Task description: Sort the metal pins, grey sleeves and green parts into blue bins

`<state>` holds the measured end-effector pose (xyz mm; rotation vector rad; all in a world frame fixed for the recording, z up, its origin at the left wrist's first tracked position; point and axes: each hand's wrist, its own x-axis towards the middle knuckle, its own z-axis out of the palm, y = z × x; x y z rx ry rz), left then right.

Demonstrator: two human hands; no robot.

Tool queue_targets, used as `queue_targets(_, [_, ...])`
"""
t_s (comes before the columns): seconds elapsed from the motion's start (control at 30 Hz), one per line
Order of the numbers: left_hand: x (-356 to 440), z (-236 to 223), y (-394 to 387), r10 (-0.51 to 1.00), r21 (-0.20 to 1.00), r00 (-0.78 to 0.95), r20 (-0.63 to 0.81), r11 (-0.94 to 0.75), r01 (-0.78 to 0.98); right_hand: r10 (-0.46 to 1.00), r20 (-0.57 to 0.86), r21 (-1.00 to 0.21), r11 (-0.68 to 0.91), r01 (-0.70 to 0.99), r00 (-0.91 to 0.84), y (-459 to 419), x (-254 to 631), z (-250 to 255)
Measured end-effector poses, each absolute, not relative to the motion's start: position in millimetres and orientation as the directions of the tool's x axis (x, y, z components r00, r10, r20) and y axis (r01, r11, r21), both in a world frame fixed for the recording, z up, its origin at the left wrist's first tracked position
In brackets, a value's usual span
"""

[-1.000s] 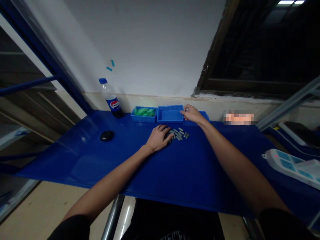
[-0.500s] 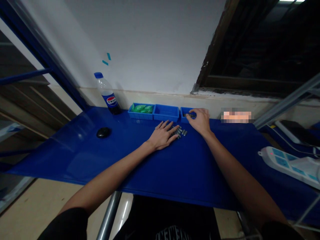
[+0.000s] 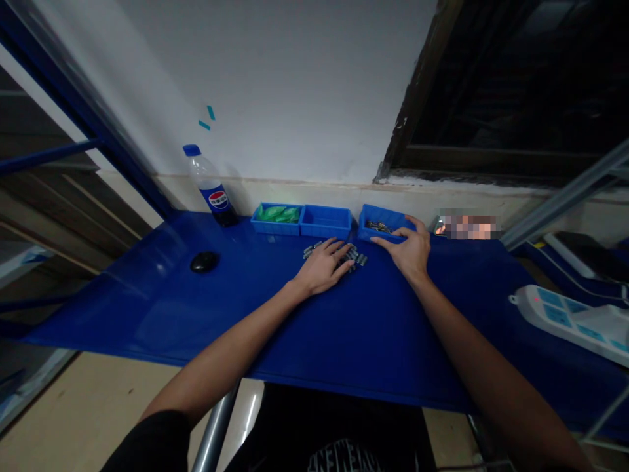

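Observation:
My left hand (image 3: 322, 265) lies flat with its fingers spread over a small pile of silvery metal cylinders (image 3: 361, 260), covering part of it. My right hand (image 3: 411, 252) grips the right-hand blue bin (image 3: 364, 233) by its right end, thumb along the front and fingers at the far side. Inside that bin are small thin metal pieces (image 3: 378, 227), too small to name. The bin sits slightly turned, with a gap between it and the middle blue bin (image 3: 326, 231). Further left, joined to the middle one, a blue bin (image 3: 276, 227) holds green plastic film (image 3: 278, 214).
A cola bottle (image 3: 215, 190) stands at the back left, with a black computer mouse (image 3: 204, 262) in front of it. At the right lies a white power strip (image 3: 565, 318). A blurred-out object (image 3: 469, 225) stands by the wall on the blue table (image 3: 314, 341).
My right hand has come out from over the right-hand bin to its right end and taken hold of it. The bin has turned and shifted slightly right. My left hand stays on the cylinders.

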<state>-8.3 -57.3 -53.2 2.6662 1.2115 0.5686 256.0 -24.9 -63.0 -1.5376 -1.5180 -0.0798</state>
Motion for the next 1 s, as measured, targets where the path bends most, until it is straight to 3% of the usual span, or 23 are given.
queue_targets(0.17, [-17.8,-44.0,-54.6,0.82,0.688,0.427,0.382,-0.561,0.46,0.636,0.72,-0.564,0.305,0.767,0.277,-47.7,229.8,-34.8])
queue_targets(0.23, [-19.5,-44.9,-51.3,0.894,0.867,0.316,0.318,-0.409,0.285,0.633,0.727,-0.576,0.351,0.738,0.266,-55.1,214.1,-27.2])
queue_targets(0.3, [-19.3,-48.2,-47.7,0.942,0.966,0.249,0.224,-0.248,0.07,0.641,0.726,-0.585,0.386,0.713,0.249,-61.0,197.3,-23.8])
queue_targets(0.4, [-17.7,-52.5,-45.1,0.954,0.974,0.251,0.165,-0.118,-0.191,0.655,0.726,-0.605,0.46,0.65,0.212,-68.1,176.0,-24.1])
queue_targets(0.5, [-19.4,-50.5,-45.5,0.957,0.929,0.206,0.203,-0.123,-0.348,0.715,0.693,-0.633,0.542,0.552,0.092,-73.5,166.0,-25.9])
queue_targets(0.63, [-27.4,-40.3,-45.3,0.958,0.892,0.118,0.262,-0.194,-0.409,0.838,0.541,-0.771,0.525,0.359,-0.064,-74.8,166.1,-28.4])
queue_targets(0.73, [-32.0,-34.5,-43.4,0.95,0.874,0.071,0.303,-0.247,-0.418,0.87,0.488,-0.826,0.488,0.282,-0.075,-69.4,167.1,-36.1])
queue_targets(0.8, [-33.8,-33.8,-41.7,0.951,0.873,0.055,0.303,-0.254,-0.417,0.855,0.518,-0.805,0.49,0.335,-0.007,-63.8,167.1,-45.5])
queue_targets(0.87, [-35.2,-35.4,-39.2,0.953,0.872,0.048,0.299,-0.252,-0.419,0.827,0.555,-0.736,0.438,0.516,0.09,-58.4,166.4,-56.8])
queue_targets(1.0, [-38.7,-41.7,-33.0,0.949,0.874,0.022,0.315,-0.281,-0.397,0.851,0.522,-0.56,0.29,0.776,0.059,-51.5,163.0,-75.6])
